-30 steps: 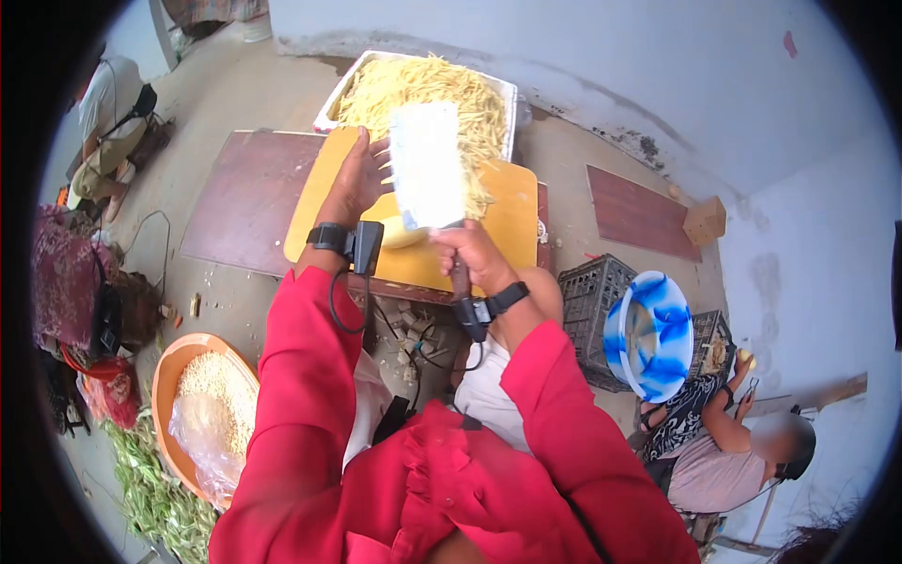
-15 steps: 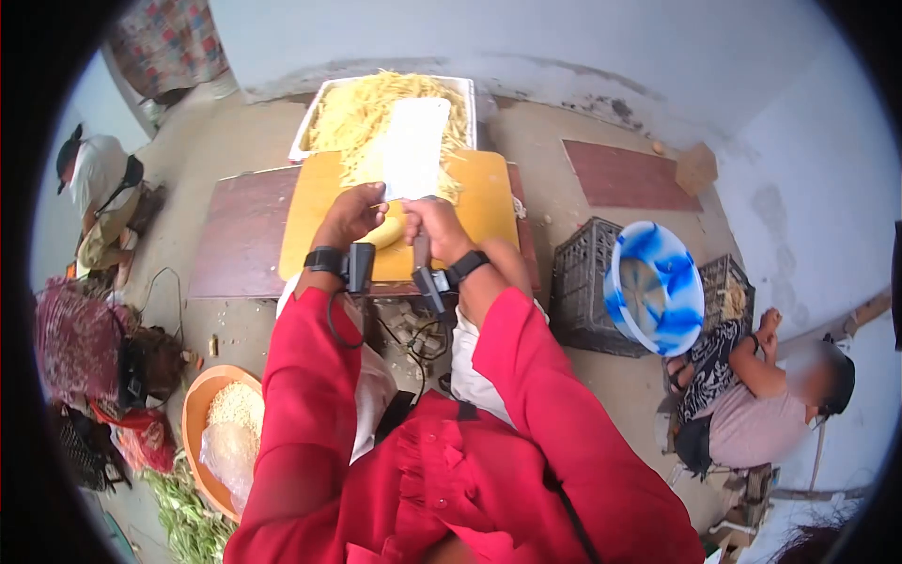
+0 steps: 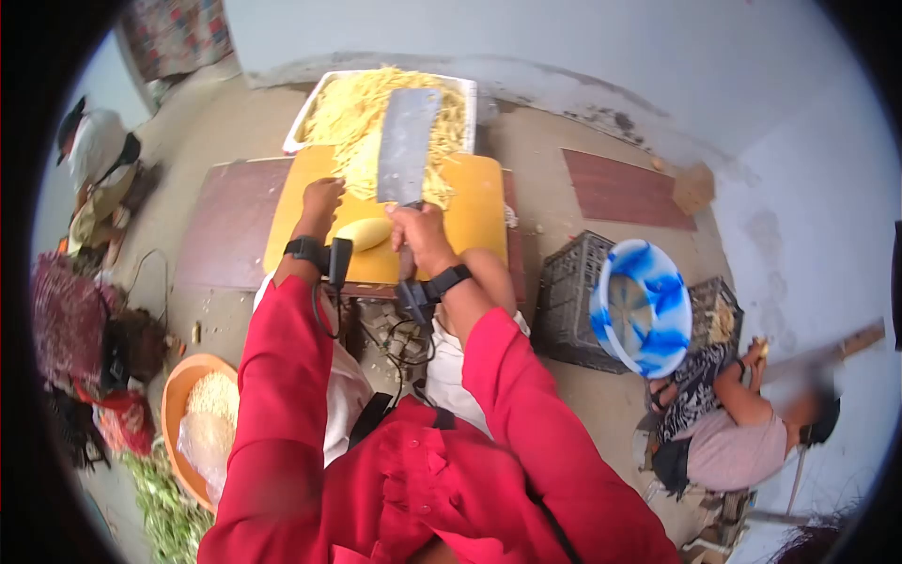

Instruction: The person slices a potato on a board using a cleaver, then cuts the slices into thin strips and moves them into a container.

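Observation:
My right hand grips the handle of a wide cleaver, whose grey blade points away from me over the cutting board and pale yellow strips. To its left, my left hand hovers over or rests on the board's left part. Its fingers are curled, and anything inside them is hidden. Between my hands a peeled, pale yellow potato lies on the yellow cutting board. Beyond the board, a white tray is heaped with cut yellow strips, some spilling onto the board.
At right, a blue-and-white basin sits by a black crate. A seated person is at lower right, another person at far left. An orange tub with pale pieces and a plastic bag stands lower left, near green leaves.
My left hand has come away from the blade's base and moved left. The cleaver has turned, so its blade looks grey instead of bright white. The view has shifted slightly.

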{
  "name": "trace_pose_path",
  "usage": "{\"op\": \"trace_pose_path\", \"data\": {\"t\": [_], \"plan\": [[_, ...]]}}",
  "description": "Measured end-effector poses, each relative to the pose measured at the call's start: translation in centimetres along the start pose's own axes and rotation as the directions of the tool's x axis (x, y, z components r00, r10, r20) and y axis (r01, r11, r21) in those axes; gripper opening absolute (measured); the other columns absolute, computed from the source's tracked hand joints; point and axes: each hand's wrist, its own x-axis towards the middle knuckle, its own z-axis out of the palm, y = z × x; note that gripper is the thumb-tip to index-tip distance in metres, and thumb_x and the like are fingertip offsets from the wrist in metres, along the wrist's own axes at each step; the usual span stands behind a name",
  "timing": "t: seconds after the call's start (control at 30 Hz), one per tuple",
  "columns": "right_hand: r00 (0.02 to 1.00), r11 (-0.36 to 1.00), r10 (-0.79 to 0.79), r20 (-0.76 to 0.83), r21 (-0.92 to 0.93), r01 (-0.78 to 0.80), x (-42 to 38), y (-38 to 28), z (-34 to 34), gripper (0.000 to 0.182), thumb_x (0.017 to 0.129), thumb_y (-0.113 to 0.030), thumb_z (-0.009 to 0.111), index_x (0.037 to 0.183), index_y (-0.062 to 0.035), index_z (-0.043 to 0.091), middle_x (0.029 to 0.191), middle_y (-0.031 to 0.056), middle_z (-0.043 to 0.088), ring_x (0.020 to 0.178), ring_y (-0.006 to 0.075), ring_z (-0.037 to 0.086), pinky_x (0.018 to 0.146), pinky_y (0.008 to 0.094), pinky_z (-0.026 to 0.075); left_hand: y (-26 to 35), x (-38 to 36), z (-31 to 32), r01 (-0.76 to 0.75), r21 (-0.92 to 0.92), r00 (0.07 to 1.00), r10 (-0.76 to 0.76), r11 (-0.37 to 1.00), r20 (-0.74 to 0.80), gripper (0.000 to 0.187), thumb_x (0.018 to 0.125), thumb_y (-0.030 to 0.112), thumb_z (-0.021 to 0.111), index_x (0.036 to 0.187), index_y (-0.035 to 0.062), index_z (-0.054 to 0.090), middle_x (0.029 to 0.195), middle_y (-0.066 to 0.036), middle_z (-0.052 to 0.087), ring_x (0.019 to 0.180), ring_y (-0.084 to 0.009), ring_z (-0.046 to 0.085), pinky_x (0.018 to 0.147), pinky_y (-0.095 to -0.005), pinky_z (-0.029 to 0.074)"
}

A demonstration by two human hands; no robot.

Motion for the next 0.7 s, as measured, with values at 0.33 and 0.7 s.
{"op": "trace_pose_path", "data": {"t": [0.33, 0.7], "plan": [[0.997, 0.992, -0.060, -0.057, 0.105, 0.065, 1.7, -1.8, -2.4, 0.022, 0.083, -0.011, 0.066, 0.063, -0.0051, 0.058, 0.049, 0.0029, 0.053, 0.038, 0.0122, 0.049, 0.039, 0.0266, 0.040, -2.5, 3.2, -0.7, -0.272, 0.826, 0.962, 0.153, 0.493, 0.226, 0.064, 0.059, 0.031, 0.086, 0.111, 0.0005, 0.065, 0.105, -0.018, 0.068, 0.099, -0.0304, 0.065, 0.086, -0.0369, 0.051], [0.995, 0.993, -0.092, -0.033, -0.080, 0.089, 2.8, -4.8, -3.0, 0.019, 0.083, -0.010, 0.065, 0.070, -0.0030, 0.054, 0.053, 0.0027, 0.048, 0.043, 0.0138, 0.050, 0.043, 0.0281, 0.043, -5.9, -2.4, 3.7, -0.531, 0.838, 0.843, 0.180, 0.125, 0.507, 0.073, 0.065, 0.023, 0.084, 0.126, 0.0108, 0.047, 0.121, -0.012, 0.053, 0.116, -0.0333, 0.050, 0.086, -0.0482, 0.050]]}}
